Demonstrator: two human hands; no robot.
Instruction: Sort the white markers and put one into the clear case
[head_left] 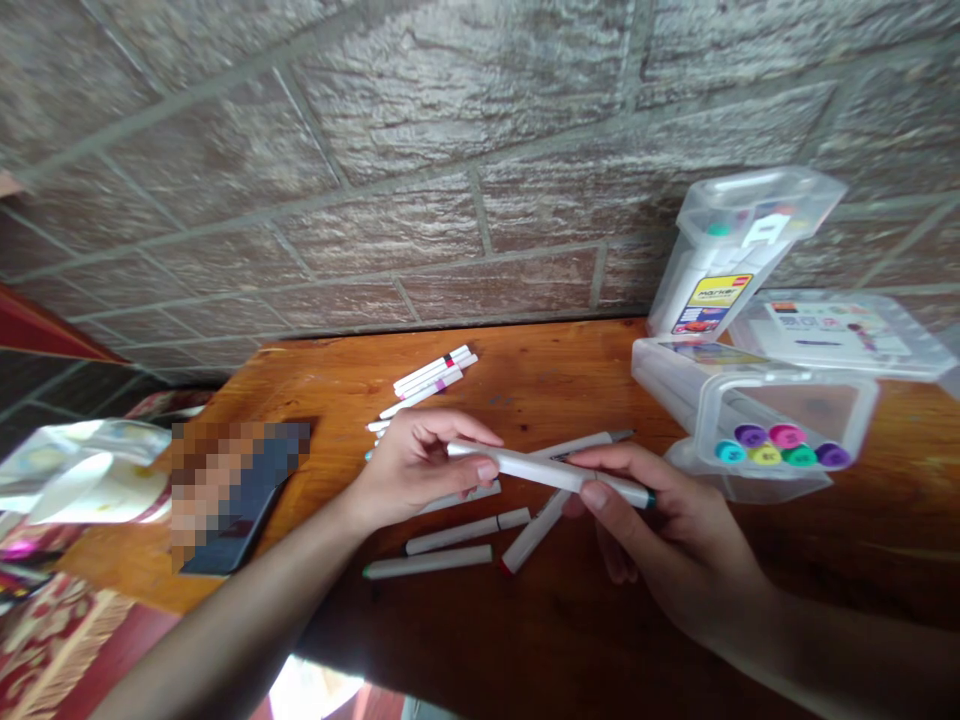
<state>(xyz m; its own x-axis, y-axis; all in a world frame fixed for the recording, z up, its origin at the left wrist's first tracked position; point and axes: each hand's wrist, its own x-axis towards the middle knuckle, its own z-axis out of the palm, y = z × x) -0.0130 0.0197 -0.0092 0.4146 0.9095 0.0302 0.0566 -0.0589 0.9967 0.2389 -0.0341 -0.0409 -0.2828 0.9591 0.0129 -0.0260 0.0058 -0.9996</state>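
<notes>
Between both hands I hold a white marker (540,472) with a dark green end at its right tip. My left hand (412,462) pinches the marker's left end between thumb and fingers. Its right part is gripped by my right hand (667,530), thumb in front and fingers behind. Beneath and around the hands several white markers lie on the wooden table, among them a green-ended marker (429,562), a dark-banded marker (466,531) and a red-ended marker (534,535). Behind my left hand is a group of thinner white markers (435,372), partly hidden by the hand.
An open clear case (862,400) lies on the right with several coloured marker ends showing. Behind it stand an upright marker box (731,260) and a flat clear case (840,335). A dark phone-like slab (251,510) lies left. A brick wall (450,200) borders the table's back.
</notes>
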